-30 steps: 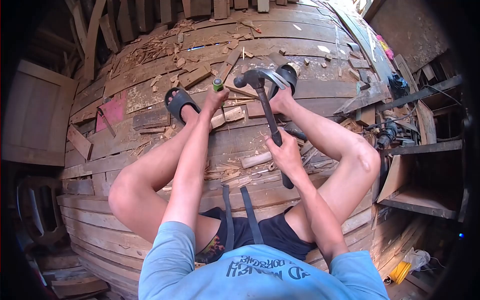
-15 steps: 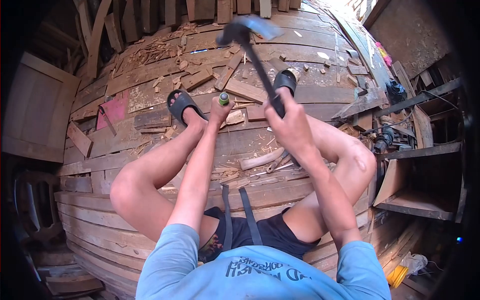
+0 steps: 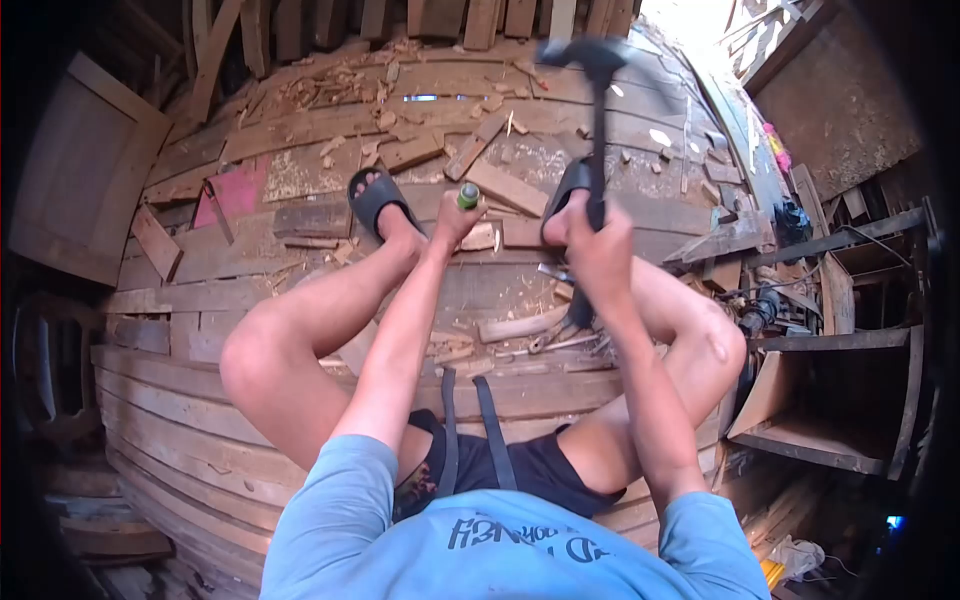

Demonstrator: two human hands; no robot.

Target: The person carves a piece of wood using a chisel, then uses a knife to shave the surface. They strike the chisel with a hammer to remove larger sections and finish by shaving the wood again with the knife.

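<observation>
My left hand [image 3: 455, 221] is closed round the upright green handle of a chisel [image 3: 469, 194]; its blade is hidden below the fist. Just beside that fist lies a pale, chipped wood block [image 3: 482, 238]. My right hand [image 3: 602, 252] grips the black handle of a claw hammer [image 3: 597, 150], raised with its head blurred by motion, above and to the right of the chisel. Under my right forearm, several loose tools and a pale wooden handle [image 3: 522, 325] lie among shavings.
My sandalled feet rest on the plank floor [image 3: 290, 215] either side of the chisel. Wood offcuts [image 3: 505, 188] and chips are scattered ahead. A pink sheet [image 3: 232, 194] lies left, a cabinet door [image 3: 85, 180] stands far left, and an open wooden frame [image 3: 830, 400] stands right.
The hammer has swung to the right, its handle now nearly vertical in view. My left hand keeps hold of the chisel, and the camera view has shifted slightly.
</observation>
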